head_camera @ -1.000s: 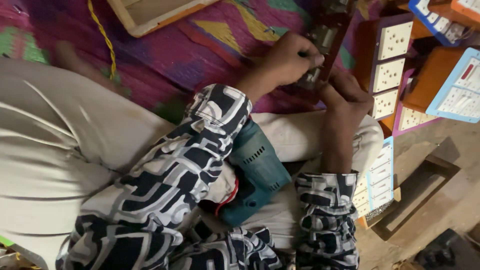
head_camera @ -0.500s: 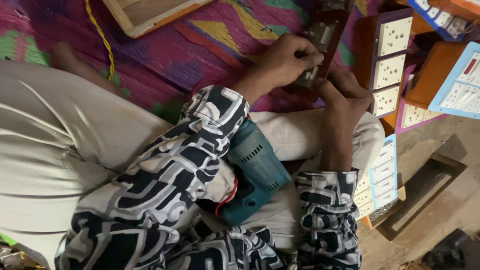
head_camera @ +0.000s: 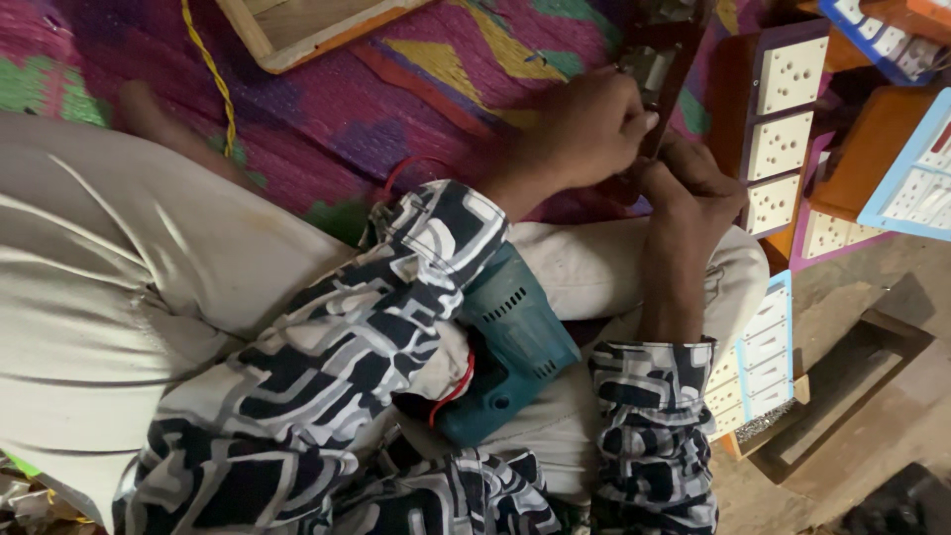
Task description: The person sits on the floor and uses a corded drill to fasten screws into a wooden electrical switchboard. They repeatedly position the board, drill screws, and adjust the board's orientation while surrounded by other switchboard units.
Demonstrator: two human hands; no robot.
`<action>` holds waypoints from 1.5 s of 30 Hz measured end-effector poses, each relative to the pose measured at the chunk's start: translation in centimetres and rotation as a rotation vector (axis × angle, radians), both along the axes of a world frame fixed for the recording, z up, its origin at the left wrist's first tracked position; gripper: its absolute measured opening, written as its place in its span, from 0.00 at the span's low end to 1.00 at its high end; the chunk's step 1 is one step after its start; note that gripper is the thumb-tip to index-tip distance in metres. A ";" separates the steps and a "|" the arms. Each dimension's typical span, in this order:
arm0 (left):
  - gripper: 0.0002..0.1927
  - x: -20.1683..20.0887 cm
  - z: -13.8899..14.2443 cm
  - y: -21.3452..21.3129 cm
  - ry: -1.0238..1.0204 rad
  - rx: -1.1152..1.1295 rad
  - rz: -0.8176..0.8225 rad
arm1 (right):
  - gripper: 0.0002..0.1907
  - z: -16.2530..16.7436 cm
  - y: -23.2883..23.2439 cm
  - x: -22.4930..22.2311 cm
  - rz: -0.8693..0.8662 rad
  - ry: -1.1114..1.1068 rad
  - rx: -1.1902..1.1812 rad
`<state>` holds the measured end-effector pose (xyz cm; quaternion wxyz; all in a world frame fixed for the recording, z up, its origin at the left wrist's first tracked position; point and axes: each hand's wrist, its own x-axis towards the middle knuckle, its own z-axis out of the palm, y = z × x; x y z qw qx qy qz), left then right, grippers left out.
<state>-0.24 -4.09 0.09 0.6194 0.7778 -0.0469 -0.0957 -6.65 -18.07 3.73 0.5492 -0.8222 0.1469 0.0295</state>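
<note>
We look down on our own lap, where both hands meet over a dark brown wooden switch board [head_camera: 666,69] that stands tilted on the woven purple mat [head_camera: 416,109] in front of our knees. Our left hand [head_camera: 584,129] is curled over the near edge of the board, its fingers closed around the wood beside a small grey fitting set into the face. Our right hand [head_camera: 693,193] grips the lower end of the same board from beneath, fingers folded tight, so both hands are closed on it and touching each other. What the fingertips pinch we cannot tell, since the knuckles hide them. A teal electric drill [head_camera: 510,347] lies across our thigh, wedged between the two patterned black-and-white sleeves [head_camera: 396,287], with a red cord looping beside it. Just to the right of the hands stands an orange board with white sockets [head_camera: 778,119], and further right lie more boards in blue and orange. A pale blue socket board [head_camera: 768,357] rests below our right forearm. An empty wooden frame [head_camera: 297,25] lies at the top, near a yellow cord [head_camera: 218,84].
</note>
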 end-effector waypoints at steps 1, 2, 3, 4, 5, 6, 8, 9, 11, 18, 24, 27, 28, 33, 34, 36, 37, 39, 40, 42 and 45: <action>0.13 -0.2 0.2 -0.2 -0.114 0.048 0.041 | 0.16 0.0 -0.1 0.0 0.025 -0.027 -0.016; 0.12 -0.3 0.4 -0.3 -0.229 0.096 0.079 | 0.15 -0.1 -0.2 0.0 0.048 -0.053 -0.033; 0.11 -0.5 0.5 -0.5 -0.237 0.095 0.080 | 0.15 -0.2 -0.3 0.0 0.071 -0.080 -0.049; 0.10 -0.7 0.5 -0.6 -0.246 0.095 0.080 | 0.14 -0.3 -0.5 0.0 0.047 -0.063 -0.041; 0.08 -0.8 0.5 -0.7 -0.254 0.095 0.081 | 0.14 -0.4 -0.6 0.0 0.023 -0.046 -0.033; 0.06 -0.9 0.4 -0.8 -0.255 0.087 0.076 | 0.14 -0.5 -0.8 0.0 -0.001 -0.029 -0.025; 0.03 -0.9 0.1 -0.9 -0.255 0.071 0.067 | 0.13 -0.8 -1.2 0.0 0.062 -0.081 -0.073; 0.03 -0.9 0.1 -1.0 -0.277 0.032 0.095 | 0.12 -1.0 -1.4 0.1 0.095 -0.109 -0.096; 0.05 -0.7 0.1 -1.0 -0.321 -0.045 0.152 | 0.12 -1.3 -1.8 0.1 0.104 -0.114 -0.095; 0.07 -0.5 0.4 -0.4 -0.173 -0.086 0.026 | 0.16 -1.7 -2.5 0.0 0.077 -0.091 -0.035; 0.08 -0.6 0.1 -0.8 -0.314 0.083 -0.007 | 0.14 -1.8 -2.6 0.2 0.097 -0.101 -0.116; 0.07 -0.6 0.1 -0.9 -0.296 0.094 -0.049 | 0.15 -1.5 -2.4 0.0 0.062 -0.071 -0.077; 0.07 -0.7 0.1 -0.9 -0.295 0.079 -0.053 | 0.15 -1.5 -2.4 0.0 0.067 -0.072 -0.092; 0.13 -1.6 0.2 -0.8 -0.277 0.189 0.045 | 0.15 -1.1 -2.0 0.1 0.068 -0.051 -0.103; 0.15 -1.8 0.2 -0.9 -0.299 0.235 0.082 | 0.15 -1.0 -1.9 0.1 0.064 -0.050 -0.101; 0.14 -2.0 0.1 -1.1 -0.335 0.295 0.091 | 0.14 -0.9 -1.9 0.0 0.061 -0.054 -0.095; 0.12 -2.1 0.0 -1.2 -0.343 0.311 0.064 | 0.14 -0.9 -1.9 0.0 0.064 -0.061 -0.101; 0.09 -2.2 -0.1 -1.4 -0.324 0.292 0.048 | 0.16 -0.9 -1.9 -0.2 0.070 -0.070 -0.110; 0.09 -2.2 -0.2 -1.4 -0.300 0.254 0.056 | 0.16 -0.9 -1.9 -0.2 0.072 -0.066 -0.101; 0.08 -2.1 -0.2 -1.5 -0.295 0.260 0.055 | 0.16 -1.0 -2.0 -0.2 0.068 -0.063 -0.085; 0.06 -1.9 0.1 -1.4 -0.353 0.320 0.048 | 0.15 -1.2 -2.1 -0.1 0.056 -0.060 -0.071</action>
